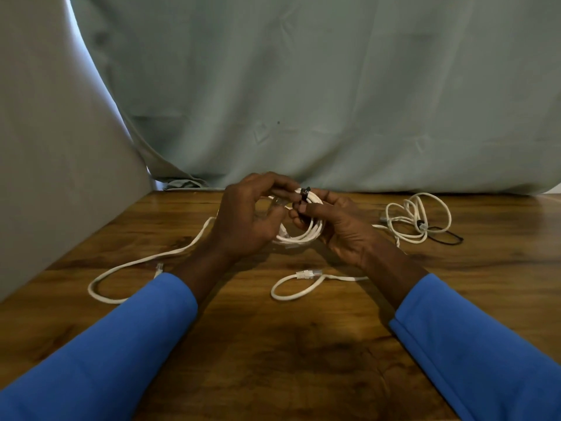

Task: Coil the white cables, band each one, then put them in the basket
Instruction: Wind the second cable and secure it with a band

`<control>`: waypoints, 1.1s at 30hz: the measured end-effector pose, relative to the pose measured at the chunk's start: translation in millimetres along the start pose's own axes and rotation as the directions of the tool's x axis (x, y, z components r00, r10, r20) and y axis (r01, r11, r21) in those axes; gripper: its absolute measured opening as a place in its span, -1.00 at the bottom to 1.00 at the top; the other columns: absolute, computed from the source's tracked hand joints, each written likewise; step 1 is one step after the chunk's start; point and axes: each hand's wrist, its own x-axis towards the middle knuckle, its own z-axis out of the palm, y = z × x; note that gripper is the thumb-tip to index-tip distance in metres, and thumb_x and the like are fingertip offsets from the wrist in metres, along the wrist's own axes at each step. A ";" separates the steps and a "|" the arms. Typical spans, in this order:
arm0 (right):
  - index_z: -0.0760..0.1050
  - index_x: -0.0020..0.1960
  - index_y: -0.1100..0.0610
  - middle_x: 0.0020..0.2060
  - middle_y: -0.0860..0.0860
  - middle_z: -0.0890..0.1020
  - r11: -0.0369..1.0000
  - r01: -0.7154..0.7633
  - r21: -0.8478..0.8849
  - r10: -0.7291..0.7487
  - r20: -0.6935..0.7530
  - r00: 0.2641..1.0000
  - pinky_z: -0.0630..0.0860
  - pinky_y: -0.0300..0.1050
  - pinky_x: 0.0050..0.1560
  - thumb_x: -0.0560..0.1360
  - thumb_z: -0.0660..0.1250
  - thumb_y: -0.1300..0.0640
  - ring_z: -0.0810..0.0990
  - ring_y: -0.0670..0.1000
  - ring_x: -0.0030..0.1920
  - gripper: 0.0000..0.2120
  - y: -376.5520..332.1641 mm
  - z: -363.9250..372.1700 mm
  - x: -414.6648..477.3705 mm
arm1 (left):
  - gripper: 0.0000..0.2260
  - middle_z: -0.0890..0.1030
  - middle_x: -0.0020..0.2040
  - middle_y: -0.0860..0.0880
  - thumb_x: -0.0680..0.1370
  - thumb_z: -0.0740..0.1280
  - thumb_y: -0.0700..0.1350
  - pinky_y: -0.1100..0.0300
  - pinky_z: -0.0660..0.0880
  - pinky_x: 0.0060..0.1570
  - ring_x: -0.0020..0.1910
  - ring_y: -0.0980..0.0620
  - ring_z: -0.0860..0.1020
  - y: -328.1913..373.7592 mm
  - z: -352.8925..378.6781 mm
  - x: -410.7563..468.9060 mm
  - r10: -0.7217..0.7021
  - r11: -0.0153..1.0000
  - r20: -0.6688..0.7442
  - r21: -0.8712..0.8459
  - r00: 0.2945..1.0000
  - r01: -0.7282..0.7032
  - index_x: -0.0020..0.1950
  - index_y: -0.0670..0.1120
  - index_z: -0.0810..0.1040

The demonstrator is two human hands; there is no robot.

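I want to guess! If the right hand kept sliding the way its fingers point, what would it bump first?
Probably the left hand: the right hand points leftward across the coiled white cable they share, though depth is unclear.

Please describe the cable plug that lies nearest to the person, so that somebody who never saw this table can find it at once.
Start at the wooden table and look just below the two hands, between the blue sleeves. There a white cable makes a small flat loop, and the plug rests at its top. Unlike the coil held above, it lies loose, with a ribbed white boot and a clear tip.
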 end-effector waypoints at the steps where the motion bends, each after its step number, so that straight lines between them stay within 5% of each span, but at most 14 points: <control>1: 0.55 0.11 0.32 -0.19 0.21 0.70 0.997 0.028 -0.067 -0.029 -0.014 0.999 0.69 -0.13 -0.17 0.34 0.46 0.46 0.70 0.09 -0.24 -0.65 0.4 1.4 -0.2 | -0.72 0.72 0.06 -0.04 0.48 0.35 -0.27 0.07 0.61 0.13 0.09 0.04 0.68 -0.4 1.5 -0.7 -0.092 0.989 -0.054 -0.119 0.994 0.085 0.17 -0.15 0.64; 4: 0.59 0.08 0.26 -0.12 0.18 0.72 0.969 0.085 -0.230 -0.089 -0.005 0.996 0.65 -0.14 -0.14 0.18 0.57 0.31 0.68 0.09 -0.14 -0.53 2.0 3.6 -0.1 | -0.83 0.70 0.07 -0.08 0.61 0.33 -0.25 0.13 0.61 0.03 0.02 0.01 0.66 -3.7 5.7 5.5 -0.444 0.830 -0.116 -0.426 0.888 0.360 0.16 -0.10 0.64; 7: 0.61 0.11 0.26 -0.09 0.15 0.74 0.936 0.129 -0.329 -0.116 0.058 0.992 0.62 -0.20 -0.19 0.26 0.57 0.34 0.69 0.04 -0.13 -0.58 3.9 0.8 0.8 | -0.80 0.72 -0.06 -0.08 0.69 0.25 -0.23 0.20 0.60 -0.21 -0.17 0.06 0.68 -13.5 8.0 8.0 -0.670 0.615 0.086 -0.493 0.738 0.616 0.09 -0.15 0.67; 11: 0.61 0.16 0.31 -0.07 0.09 0.75 0.848 0.194 -0.493 -0.110 0.193 0.975 0.63 -0.24 -0.08 0.40 0.50 0.46 0.73 -0.03 -0.09 -0.66 1.4 -3.5 -1.4 | -0.83 0.69 0.06 -0.30 0.60 0.35 -0.29 -0.10 0.61 0.11 -0.01 -0.21 0.63 -27.6 3.8 -0.7 -0.684 0.415 0.410 -0.463 0.604 0.783 0.14 -0.27 0.68; 17: 0.64 0.08 0.21 -0.06 0.06 0.73 0.609 0.394 -0.688 -0.253 0.302 0.919 0.59 -0.23 0.01 0.43 0.51 0.42 0.69 -0.09 -0.07 -0.74 0.7 -4.4 2.0 | -0.81 0.73 -0.09 -0.12 0.64 0.32 -0.09 0.20 0.61 -0.25 -0.22 0.03 0.68 -21.5 -5.1 -7.5 -0.634 0.275 0.646 -0.326 0.425 0.904 0.03 -0.12 0.72; 20: 0.64 0.05 0.19 -0.09 0.05 0.73 0.584 0.438 -0.683 -0.314 0.308 0.898 0.60 -0.18 0.02 0.44 0.51 0.42 0.69 -0.07 -0.08 -0.75 3.5 -6.5 3.6 | -0.80 0.72 -0.16 -0.12 0.53 0.40 -0.07 0.20 0.49 -0.24 -0.26 0.02 0.61 -22.7 -0.8 -8.2 -0.633 0.184 0.644 -0.414 0.430 0.891 0.01 -0.16 0.72; 24: 0.63 0.04 0.20 -0.10 0.05 0.73 0.587 0.473 -0.656 -0.357 0.315 0.879 0.60 -0.20 0.02 0.44 0.51 0.41 0.70 -0.09 -0.09 -0.77 4.7 -4.9 2.6 | -0.85 0.66 -0.33 -0.04 0.58 0.36 -0.16 0.34 0.23 -0.47 -0.47 0.16 0.37 -23.2 2.7 -7.6 -0.617 0.055 0.645 -0.537 0.451 0.842 -0.10 -0.17 0.69; 30: 0.63 0.04 0.20 -0.14 0.00 0.75 0.741 0.425 -0.520 -0.314 0.292 0.904 0.59 -0.23 -0.03 0.40 0.51 0.42 0.71 -0.08 -0.12 -0.74 0.6 -3.5 -0.2 | -0.85 0.58 -0.27 -0.06 0.51 0.42 -0.08 0.40 0.18 -0.58 -0.56 0.20 0.32 -17.4 -0.2 -8.9 -0.586 -0.017 0.637 -0.628 0.501 0.778 -0.18 -0.13 0.70; 33: 0.62 0.02 0.19 -0.19 -0.02 0.75 0.817 0.378 -0.435 -0.267 0.295 0.917 0.61 -0.24 -0.06 0.35 0.51 0.37 0.69 -0.09 -0.16 -0.73 -3.0 -0.6 -5.1 | -0.82 0.37 -0.18 -0.09 0.50 0.43 -0.03 0.39 0.13 -0.62 -0.61 0.19 0.30 -12.5 2.7 -11.6 -0.534 -0.060 0.662 -0.651 0.526 0.757 -0.15 -0.13 0.68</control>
